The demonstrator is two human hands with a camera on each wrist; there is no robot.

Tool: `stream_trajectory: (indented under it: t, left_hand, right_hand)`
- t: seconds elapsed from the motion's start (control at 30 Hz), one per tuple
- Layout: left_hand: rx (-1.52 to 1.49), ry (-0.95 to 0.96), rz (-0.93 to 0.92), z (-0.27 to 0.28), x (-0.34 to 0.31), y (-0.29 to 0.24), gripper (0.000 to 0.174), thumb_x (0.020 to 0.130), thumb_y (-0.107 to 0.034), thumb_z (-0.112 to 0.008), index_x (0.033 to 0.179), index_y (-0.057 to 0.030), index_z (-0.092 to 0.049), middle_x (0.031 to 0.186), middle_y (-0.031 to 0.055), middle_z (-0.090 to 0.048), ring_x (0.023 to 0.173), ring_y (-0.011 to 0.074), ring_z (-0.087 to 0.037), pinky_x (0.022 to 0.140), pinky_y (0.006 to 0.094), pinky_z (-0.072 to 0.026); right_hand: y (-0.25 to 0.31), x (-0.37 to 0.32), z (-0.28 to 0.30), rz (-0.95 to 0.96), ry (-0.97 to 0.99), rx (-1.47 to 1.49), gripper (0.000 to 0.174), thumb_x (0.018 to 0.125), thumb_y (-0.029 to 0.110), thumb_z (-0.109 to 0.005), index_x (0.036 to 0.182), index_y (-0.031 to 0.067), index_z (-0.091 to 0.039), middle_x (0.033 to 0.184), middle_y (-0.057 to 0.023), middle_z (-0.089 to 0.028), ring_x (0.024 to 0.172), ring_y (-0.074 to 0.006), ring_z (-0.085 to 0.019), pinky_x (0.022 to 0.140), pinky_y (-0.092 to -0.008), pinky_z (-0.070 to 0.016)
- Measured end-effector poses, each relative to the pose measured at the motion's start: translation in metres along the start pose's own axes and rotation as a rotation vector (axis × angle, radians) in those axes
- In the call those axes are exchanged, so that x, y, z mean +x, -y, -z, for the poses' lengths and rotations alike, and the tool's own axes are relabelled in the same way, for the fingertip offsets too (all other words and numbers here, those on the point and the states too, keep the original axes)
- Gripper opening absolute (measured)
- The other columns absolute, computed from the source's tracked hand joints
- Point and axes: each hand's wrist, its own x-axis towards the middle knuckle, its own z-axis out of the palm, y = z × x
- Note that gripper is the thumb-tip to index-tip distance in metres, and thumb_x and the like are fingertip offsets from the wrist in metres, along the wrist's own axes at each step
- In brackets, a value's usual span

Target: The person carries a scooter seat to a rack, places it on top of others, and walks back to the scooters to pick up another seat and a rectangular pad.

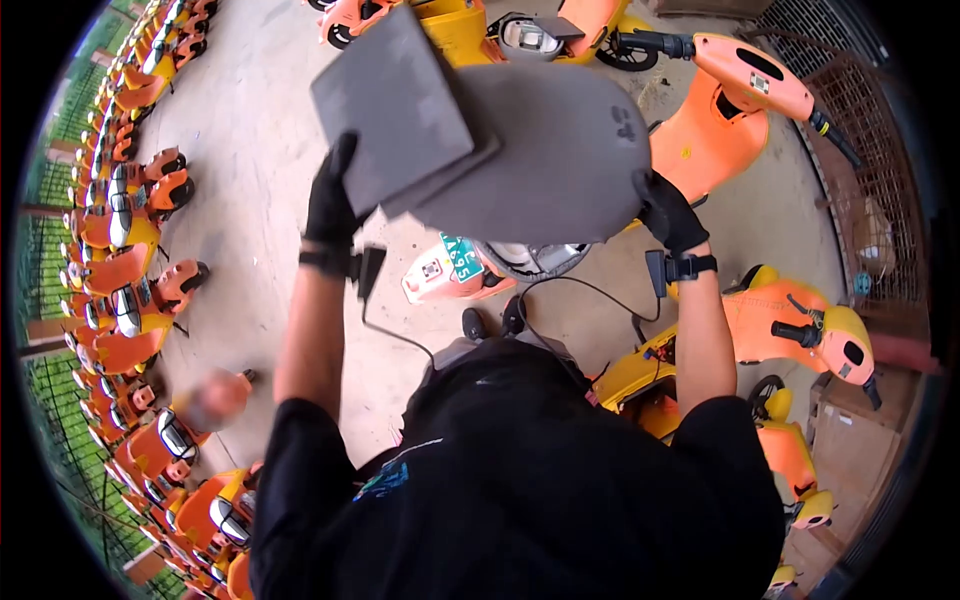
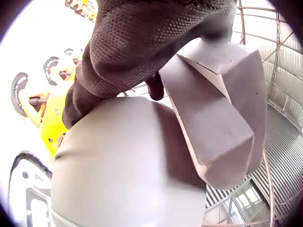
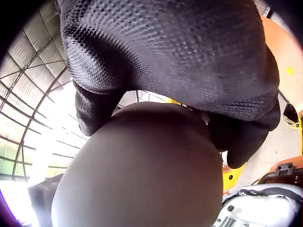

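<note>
A dark grey scooter seat [image 1: 560, 150] is held up over a scooter in the head view. My gloved left hand [image 1: 335, 195] grips its left end, where a flat grey rectangular backrest-like pad [image 1: 395, 105] overlaps the seat. The left wrist view shows this pad as two thick, angled grey blocks [image 2: 213, 127] beside the pale-lit seat [image 2: 123, 161]. My gloved right hand [image 1: 672, 212] holds the rounded right end, with the thumb and fingers on either side of the seat [image 3: 142, 165] in the right wrist view. Below the seat shows part of an open storage bin [image 1: 540, 262].
The scooter below has a green plate [image 1: 461, 258] on its pink-orange tail. An orange scooter [image 1: 715, 140] stands at upper right, another [image 1: 790, 310] at right. Long rows of scooters [image 1: 125, 215] line the left along a fence. Cables [image 1: 395, 335] run from both wrist cameras toward the body.
</note>
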Motion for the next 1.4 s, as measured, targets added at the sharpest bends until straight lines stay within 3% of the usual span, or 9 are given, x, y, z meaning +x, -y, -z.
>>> stream_trajectory:
  t: [0.2, 0.3, 0.4, 0.63, 0.7, 0.73, 0.8, 0.87, 1.4]
  left_hand:
    - [1.017, 0.483, -0.664, -0.01, 0.105, -0.007, 0.04, 0.085, -0.02, -0.055, 0.119, -0.0025, -0.047, 0.107, 0.0084, -0.058, 0.097, 0.015, -0.056, 0.08, 0.0266, -0.0466]
    - [0.485, 0.318, 0.103, -0.05, 0.126, -0.003, 0.036, 0.083, -0.025, -0.057, 0.112, -0.0044, -0.055, 0.097, 0.0036, -0.062, 0.085, 0.0098, -0.059, 0.076, 0.0229, -0.0462]
    - [0.566, 0.291, 0.249, -0.076, 0.125, 0.005, 0.037, 0.084, -0.028, -0.057, 0.113, -0.0048, -0.055, 0.096, 0.0029, -0.061, 0.086, 0.0079, -0.057, 0.081, 0.0227, -0.0439]
    - [0.481, 0.553, 0.322, -0.027, 0.178, 0.052, 0.035, 0.085, -0.025, -0.058, 0.107, 0.0016, -0.056, 0.098, 0.0049, -0.061, 0.086, 0.0089, -0.057, 0.079, 0.0218, -0.045]
    - [0.781, 0.714, -0.273, 0.003, 0.198, 0.073, 0.038, 0.084, -0.029, -0.058, 0.107, 0.0009, -0.057, 0.096, 0.004, -0.061, 0.083, 0.0078, -0.057, 0.076, 0.0217, -0.0452]
    - [0.768, 0.728, -0.264, 0.01, 0.208, 0.081, 0.038, 0.084, -0.029, -0.058, 0.107, 0.0009, -0.057, 0.096, 0.004, -0.061, 0.083, 0.0078, -0.057, 0.076, 0.0217, -0.0452]
    - [0.565, 0.603, 0.622, 0.02, 0.223, 0.093, 0.041, 0.082, -0.034, -0.059, 0.105, -0.0001, -0.058, 0.092, 0.0029, -0.062, 0.078, 0.007, -0.057, 0.073, 0.0214, -0.0459]
    - [0.669, 0.409, 0.668, 0.031, 0.209, 0.101, 0.044, 0.079, -0.038, -0.063, 0.102, -0.0007, -0.059, 0.088, 0.0028, -0.063, 0.073, 0.0078, -0.059, 0.068, 0.0215, -0.0476]
    - [0.079, 0.255, 0.508, 0.087, 0.125, 0.108, 0.052, 0.078, -0.034, -0.064, 0.109, 0.0051, -0.051, 0.1, 0.0124, -0.059, 0.083, 0.0168, -0.06, 0.076, 0.028, -0.0487]
  right_hand:
    - [-0.037, -0.049, -0.017, -0.16, -0.301, 0.109, 0.047, 0.081, 0.035, -0.062, 0.119, 0.012, -0.046, 0.109, 0.0012, -0.051, 0.099, -0.0119, -0.048, 0.078, -0.0307, -0.042]
    - [-0.07, -0.074, -0.053, -0.198, -0.4, 0.215, 0.047, 0.081, 0.037, -0.062, 0.117, 0.0116, -0.047, 0.105, -0.0002, -0.053, 0.098, -0.0135, -0.049, 0.078, -0.0307, -0.0432]
    - [-0.095, -0.087, -0.088, -0.178, -0.436, 0.34, 0.05, 0.081, 0.04, -0.06, 0.118, 0.0093, -0.045, 0.105, -0.0024, -0.053, 0.098, -0.0156, -0.05, 0.081, -0.0321, -0.0446]
    - [-0.124, -0.07, -0.113, -0.215, -0.504, 0.335, 0.056, 0.085, 0.045, -0.052, 0.114, -0.0024, -0.045, 0.106, -0.0102, -0.052, 0.097, -0.0195, -0.052, 0.082, -0.0316, -0.0457]
    - [-0.124, -0.06, -0.119, -0.237, -0.516, 0.321, 0.055, 0.085, 0.045, -0.052, 0.114, -0.0012, -0.045, 0.105, -0.0096, -0.053, 0.096, -0.0194, -0.052, 0.081, -0.0318, -0.0463]
    - [-0.122, -0.05, -0.125, -0.282, -0.54, 0.241, 0.055, 0.084, 0.046, -0.054, 0.113, -0.0004, -0.046, 0.104, -0.0097, -0.053, 0.097, -0.0191, -0.052, 0.08, -0.0321, -0.047]
    - [-0.156, -0.047, -0.116, -0.272, -0.537, -0.256, 0.058, 0.08, 0.048, -0.058, 0.112, 0.0006, -0.047, 0.1, -0.0114, -0.053, 0.094, -0.0204, -0.053, 0.075, -0.0343, -0.0493]
    - [-0.154, -0.027, -0.124, -0.573, -0.63, -0.114, 0.062, 0.076, 0.049, -0.062, 0.111, 0.0002, -0.047, 0.095, -0.0117, -0.053, 0.087, -0.021, -0.054, 0.069, -0.0353, -0.0505]
    - [-0.118, -0.032, -0.058, -0.348, -0.847, -0.195, 0.071, 0.081, 0.049, -0.054, 0.133, 0.0085, -0.028, 0.105, -0.0114, -0.048, 0.087, -0.0227, -0.049, 0.073, -0.0371, -0.0447]
